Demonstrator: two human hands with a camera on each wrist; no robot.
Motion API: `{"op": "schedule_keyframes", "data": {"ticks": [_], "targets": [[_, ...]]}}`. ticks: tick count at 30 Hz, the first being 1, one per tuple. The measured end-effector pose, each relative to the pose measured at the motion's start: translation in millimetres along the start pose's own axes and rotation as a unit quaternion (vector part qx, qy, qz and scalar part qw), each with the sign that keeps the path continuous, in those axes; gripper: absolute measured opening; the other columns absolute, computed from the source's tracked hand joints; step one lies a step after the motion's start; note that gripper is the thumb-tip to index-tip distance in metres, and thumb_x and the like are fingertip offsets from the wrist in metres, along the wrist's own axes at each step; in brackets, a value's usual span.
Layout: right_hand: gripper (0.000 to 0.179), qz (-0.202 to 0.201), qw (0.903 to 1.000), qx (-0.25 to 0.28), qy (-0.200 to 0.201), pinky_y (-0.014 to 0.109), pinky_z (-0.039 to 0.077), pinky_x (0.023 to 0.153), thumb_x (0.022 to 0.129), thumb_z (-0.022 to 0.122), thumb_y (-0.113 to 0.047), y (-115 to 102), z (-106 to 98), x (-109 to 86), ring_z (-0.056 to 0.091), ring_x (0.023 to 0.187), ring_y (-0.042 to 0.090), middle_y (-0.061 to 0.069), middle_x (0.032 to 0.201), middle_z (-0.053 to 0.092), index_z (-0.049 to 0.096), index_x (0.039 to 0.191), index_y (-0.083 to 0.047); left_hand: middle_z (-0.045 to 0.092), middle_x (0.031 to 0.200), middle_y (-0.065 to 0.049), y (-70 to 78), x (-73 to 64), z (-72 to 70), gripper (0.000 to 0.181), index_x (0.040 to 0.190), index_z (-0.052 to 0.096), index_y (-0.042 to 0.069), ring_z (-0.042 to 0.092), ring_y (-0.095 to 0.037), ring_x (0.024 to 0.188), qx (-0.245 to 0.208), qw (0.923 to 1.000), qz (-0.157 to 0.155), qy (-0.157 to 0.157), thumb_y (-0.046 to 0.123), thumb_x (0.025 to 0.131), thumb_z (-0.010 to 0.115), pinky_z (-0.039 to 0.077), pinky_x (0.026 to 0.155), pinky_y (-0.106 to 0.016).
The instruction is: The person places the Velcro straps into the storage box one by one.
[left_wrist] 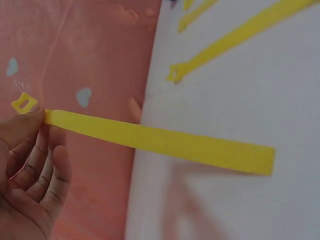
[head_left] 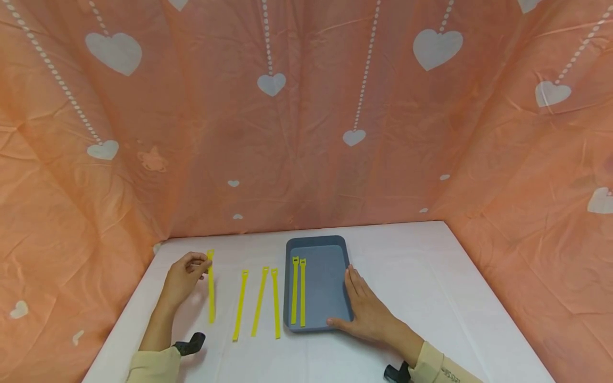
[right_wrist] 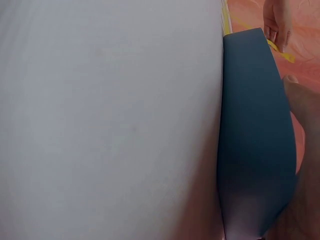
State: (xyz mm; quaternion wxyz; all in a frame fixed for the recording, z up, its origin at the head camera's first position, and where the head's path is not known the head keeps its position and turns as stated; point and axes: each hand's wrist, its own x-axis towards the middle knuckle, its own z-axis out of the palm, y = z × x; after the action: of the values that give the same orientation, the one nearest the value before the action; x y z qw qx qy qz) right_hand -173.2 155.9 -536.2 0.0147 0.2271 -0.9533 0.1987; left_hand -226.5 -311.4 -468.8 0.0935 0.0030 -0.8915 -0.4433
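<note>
My left hand (head_left: 182, 279) pinches a yellow hook-and-loop cable tie (head_left: 211, 298) just below its slotted head. In the left wrist view the tie's strap (left_wrist: 160, 142) stretches away from thumb and finger, its tail low over the white table. My right hand (head_left: 369, 311) lies along the right side of a blue-grey tray (head_left: 325, 327), fingers straight against the wall and thumb at the front rim. Inside the tray, at its left, two yellow cable ties (head_left: 303, 292) lie side by side. The right wrist view shows the tray's outer wall (right_wrist: 255, 130) and the thumb (right_wrist: 300, 97) at its rim.
Three more yellow cable ties lie apart on the table between my left hand and the tray: a left one (head_left: 240, 306), a middle one (head_left: 260, 301) and a right one (head_left: 275, 303). An orange curtain (head_left: 306, 175) with white hearts encloses the table's back and sides.
</note>
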Motion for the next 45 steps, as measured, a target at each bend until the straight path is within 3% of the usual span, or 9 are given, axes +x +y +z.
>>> {"op": "schedule_keyframes", "data": {"ticks": [10,17,33,45], "targets": [[0.129,0.004,1.0000,0.004,-0.005,0.055,0.025,0.131,0.091,0.062,-0.082,0.1,-0.1,0.5,0.013,0.165,0.041,0.028,0.177,0.009,0.015,0.167,0.011,0.074,0.110,-0.023,29.4,-2.6,2.4,0.027,0.122,0.066,-0.003,0.070,0.000,0.083,-0.042,0.9977,0.036,0.041,0.019,0.108,0.069,0.059,0.073,-0.018],[0.129,0.006,1.0000,0.004,-0.005,0.056,0.026,0.130,0.091,0.063,-0.082,0.1,0.0,0.2,0.013,0.165,0.041,0.028,0.177,0.008,0.014,0.167,0.011,0.074,0.111,-0.025,46.9,-1.6,6.2,0.028,0.123,0.066,-0.005,0.070,0.000,0.082,-0.080,0.9946,0.047,0.046,0.017,0.107,0.070,0.060,0.075,-0.019],[0.129,0.007,0.9998,0.010,-0.018,0.054,0.022,0.132,0.091,0.063,-0.080,-0.2,-0.3,0.9,0.009,0.165,0.040,0.028,0.177,0.006,0.012,0.167,0.010,0.072,0.114,-0.025,89.7,-2.9,20.4,0.029,0.125,0.064,-0.006,0.072,-0.002,0.084,-0.149,0.9863,0.072,0.004,0.017,0.107,0.070,0.061,0.080,-0.022],[0.130,0.007,0.9999,0.003,-0.014,0.055,0.025,0.131,0.090,0.063,-0.082,-0.7,-1.8,-0.6,0.011,0.165,0.040,0.028,0.177,0.007,0.014,0.167,0.010,0.071,0.112,-0.021,104.5,1.2,45.8,0.028,0.123,0.064,-0.004,0.073,-0.011,0.090,-0.165,0.9806,0.099,-0.036,0.018,0.107,0.070,0.062,0.084,-0.028]]}}
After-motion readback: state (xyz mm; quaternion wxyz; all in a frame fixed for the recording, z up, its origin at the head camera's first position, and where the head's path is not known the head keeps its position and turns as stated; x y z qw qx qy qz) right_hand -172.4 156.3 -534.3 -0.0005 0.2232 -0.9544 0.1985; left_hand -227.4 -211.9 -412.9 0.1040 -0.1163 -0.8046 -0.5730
